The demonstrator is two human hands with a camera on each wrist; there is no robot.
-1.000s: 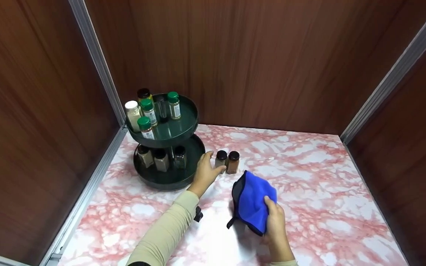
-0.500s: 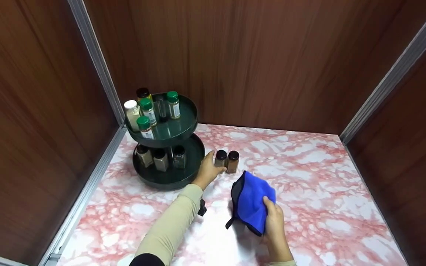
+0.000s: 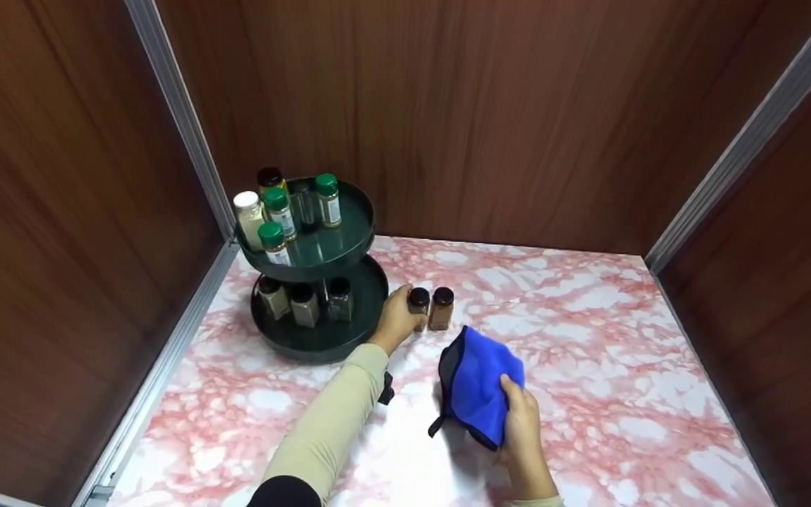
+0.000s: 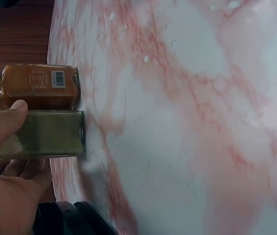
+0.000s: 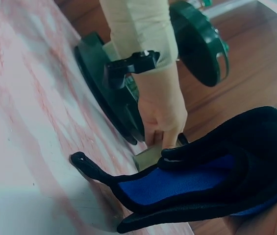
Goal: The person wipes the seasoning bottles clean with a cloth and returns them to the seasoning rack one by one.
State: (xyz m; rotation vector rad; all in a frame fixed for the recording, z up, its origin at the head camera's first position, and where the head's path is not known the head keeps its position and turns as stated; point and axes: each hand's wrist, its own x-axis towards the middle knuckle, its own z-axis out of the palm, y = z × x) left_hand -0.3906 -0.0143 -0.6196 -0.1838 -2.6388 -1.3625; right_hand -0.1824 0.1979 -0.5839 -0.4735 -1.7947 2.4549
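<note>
My left hand (image 3: 397, 318) grips a spice jar (image 4: 50, 134) with greenish-grey contents and a black cap. In the left wrist view the thumb lies on the jar's near face and the fingers curl under its other side. The jar's base is right at the tabletop. Close beside it stands a second spice jar (image 4: 42, 89), orange-brown with a barcode label. Nearer the front, my right hand (image 3: 524, 426) holds a folded blue cloth (image 3: 484, 384) with black edging and a hanging loop, thumb on top. The fingers beneath the cloth are hidden.
A dark green two-tier turntable rack stands left of the jars. Its upper tray (image 3: 338, 248) carries several bottles with green, white and dark caps; its lower tray (image 3: 307, 345) carries three black-capped jars. Wood-grain panels (image 3: 504, 127) enclose the marbled pink-and-white table (image 3: 588, 366).
My left hand has moved slightly forward and right onto the greenish-grey spice jar, and its fingers have closed round it. The right hand and the cloth have stayed nearly in place.
</note>
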